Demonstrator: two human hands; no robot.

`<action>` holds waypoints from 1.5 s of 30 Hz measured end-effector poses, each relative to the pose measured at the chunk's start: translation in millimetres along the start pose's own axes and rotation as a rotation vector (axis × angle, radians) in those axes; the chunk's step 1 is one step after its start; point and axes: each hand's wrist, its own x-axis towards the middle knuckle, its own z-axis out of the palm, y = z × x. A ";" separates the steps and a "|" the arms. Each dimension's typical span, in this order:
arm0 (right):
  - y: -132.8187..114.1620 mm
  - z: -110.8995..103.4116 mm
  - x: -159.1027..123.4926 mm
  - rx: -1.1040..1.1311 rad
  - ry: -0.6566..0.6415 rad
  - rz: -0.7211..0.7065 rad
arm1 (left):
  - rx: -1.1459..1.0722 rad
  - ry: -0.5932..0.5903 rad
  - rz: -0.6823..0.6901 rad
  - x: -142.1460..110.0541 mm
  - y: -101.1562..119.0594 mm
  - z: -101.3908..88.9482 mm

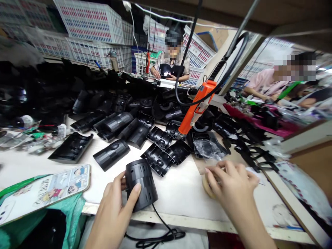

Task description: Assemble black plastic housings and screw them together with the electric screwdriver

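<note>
Left hand (114,200): one, thumb and fingers closed around a black cylindrical housing (142,188), slotted, held tilted above the table's front edge.
Right hand (233,183): one, fingers bent over a pale yellow roll (208,189), mostly covered; firmness of grip cannot be told.
Black cord (166,237): one, running down from beneath the housing, looped below the edge.
Worktable (178,197): one, white top, worn pale front edge, bare just between the hands.
Black shells (111,154): many, beyond the housing; at least four lie hollow side up, the heap behind too dense to count.
Clear plastic bag (207,148): one, crumpled, beyond the right hand.
Phone (54,188): one, cartoon-printed back, at left on green sacking (74,211).
Wired parts (38,136): one blurred cluster, uncounted.
Orange power screwdriver (195,110): one, hanging tip down over the shells.
Room: crowded workshop; two other people, one opposite (168,71), one at right (261,83); white slatted crates (88,22), stacked, several.
</note>
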 end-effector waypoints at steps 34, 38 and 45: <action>-11.7 46.2 0.0 -0.188 -0.190 -0.077 | 0.108 0.120 0.116 -7.5 0.5 5.7; -32.2 19.8 -2.5 0.032 -0.079 -0.066 | 0.016 0.098 0.079 -7.8 3.1 6.0; -93.8 10.0 17.5 0.971 -0.157 0.087 | 0.002 0.062 0.110 -5.9 7.0 4.3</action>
